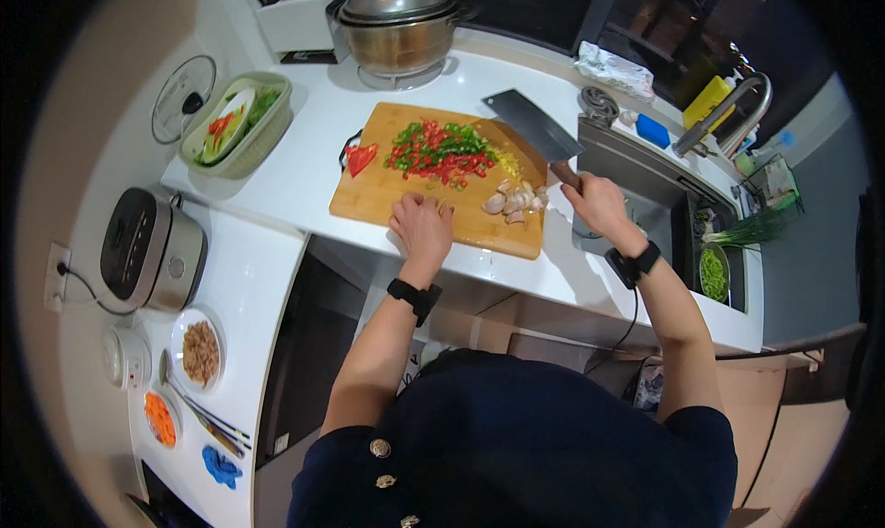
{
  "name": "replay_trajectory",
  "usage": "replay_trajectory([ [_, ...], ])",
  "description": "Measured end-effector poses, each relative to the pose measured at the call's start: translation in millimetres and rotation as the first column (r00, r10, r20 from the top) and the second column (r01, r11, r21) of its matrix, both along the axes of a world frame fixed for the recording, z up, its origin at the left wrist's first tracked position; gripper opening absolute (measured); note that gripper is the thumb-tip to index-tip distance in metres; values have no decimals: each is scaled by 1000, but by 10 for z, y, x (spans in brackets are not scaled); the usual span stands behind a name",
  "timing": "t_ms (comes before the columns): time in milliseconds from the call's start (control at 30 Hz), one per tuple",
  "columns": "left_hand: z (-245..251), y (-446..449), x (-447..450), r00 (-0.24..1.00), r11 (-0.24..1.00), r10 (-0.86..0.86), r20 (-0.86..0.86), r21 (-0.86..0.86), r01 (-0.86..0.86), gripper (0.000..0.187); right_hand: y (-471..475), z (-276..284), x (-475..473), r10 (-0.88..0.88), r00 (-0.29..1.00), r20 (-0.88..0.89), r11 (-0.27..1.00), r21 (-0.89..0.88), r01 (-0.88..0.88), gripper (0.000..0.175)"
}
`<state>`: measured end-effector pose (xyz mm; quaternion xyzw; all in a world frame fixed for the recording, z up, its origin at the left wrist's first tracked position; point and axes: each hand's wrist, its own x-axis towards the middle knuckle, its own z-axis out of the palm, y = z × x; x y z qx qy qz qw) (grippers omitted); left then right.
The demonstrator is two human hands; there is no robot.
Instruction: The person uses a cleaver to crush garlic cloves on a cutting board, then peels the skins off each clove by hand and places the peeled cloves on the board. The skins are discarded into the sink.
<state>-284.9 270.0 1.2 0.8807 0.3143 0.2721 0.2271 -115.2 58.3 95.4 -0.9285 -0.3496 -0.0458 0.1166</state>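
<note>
My right hand (600, 206) grips the wooden handle of a cleaver (534, 121). Its wide dark blade lies over the far right corner of a wooden cutting board (373, 200), partly beyond the edge. At the board's near edge rests my left hand (423, 225), fingers bent down beside a few small scraps; whether it pinches any is hidden. Chopped red and green chili peppers (442, 148) are heaped mid-board. Next to them is a little pile of minced yellow pieces (507, 162). Garlic cloves (513, 202) lie nearer my right hand, and red pepper pieces (361, 158) at the left.
Right of the board is a sink (632, 182) with a faucet (726, 113); a bowl of chopped greens (713, 272) stands beyond. A lidded steel pot (397, 34) sits behind. At left are a green basin (238, 141), a rice cooker (155, 251) and a plate of meat (199, 352).
</note>
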Motion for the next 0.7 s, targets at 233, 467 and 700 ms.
replay_trajectory([
  [233,-21,25,61,961,953,-204,184,-189,238,13,376,-421,589,-99,994,-38,988,-122,94,41],
  [467,167,-295,168,860,242,-124,496,-825,511,20,633,-602,683,-57,996,-72,997,-54,53,39],
  [700,382,-998,491,732,226,-110,672,-700,677,20,-184,-104,300,256,692,-675,913,404,57,31],
])
